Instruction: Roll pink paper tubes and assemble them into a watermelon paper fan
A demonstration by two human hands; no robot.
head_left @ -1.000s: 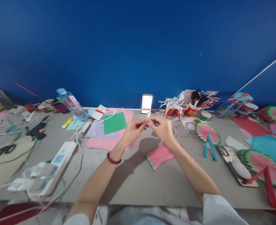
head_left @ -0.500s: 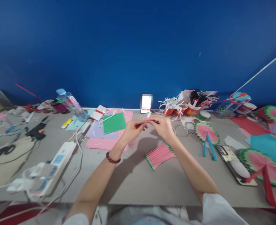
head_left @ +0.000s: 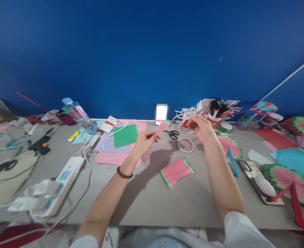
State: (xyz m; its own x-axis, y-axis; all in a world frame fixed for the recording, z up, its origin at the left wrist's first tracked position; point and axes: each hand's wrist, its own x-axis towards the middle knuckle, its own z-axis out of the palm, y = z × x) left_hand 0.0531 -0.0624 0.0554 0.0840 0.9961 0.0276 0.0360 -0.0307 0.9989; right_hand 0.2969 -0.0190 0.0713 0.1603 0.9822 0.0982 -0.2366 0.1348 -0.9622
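Note:
My left hand (head_left: 146, 140) pinches a pleated pink paper piece (head_left: 162, 127) with a green edge between thumb and fingers, raised above the back of the table. My right hand (head_left: 201, 128) is apart from it, beside a red cup of white paper strips (head_left: 185, 122). Its fingers are drawn together, and what they hold, if anything, is unclear. Black-handled scissors (head_left: 173, 134) and a white tape ring (head_left: 186, 145) lie between my hands. A second pleated pink sheet with green edges (head_left: 177, 172) lies flat between my forearms.
Pink paper (head_left: 108, 158) and a green sheet (head_left: 126, 135) lie left. A power strip (head_left: 65, 179) with cables is front left, with a bottle (head_left: 79, 115) behind. Finished paper fans (head_left: 293, 182), a phone (head_left: 247, 168) and a white mouse (head_left: 264, 186) are right. A lit phone (head_left: 161, 113) leans against the wall.
My right hand has left the pink paper and moved right to the cup of strips. The scissors now show on the table. A tape ring lies further left. My left hand keeps the paper.

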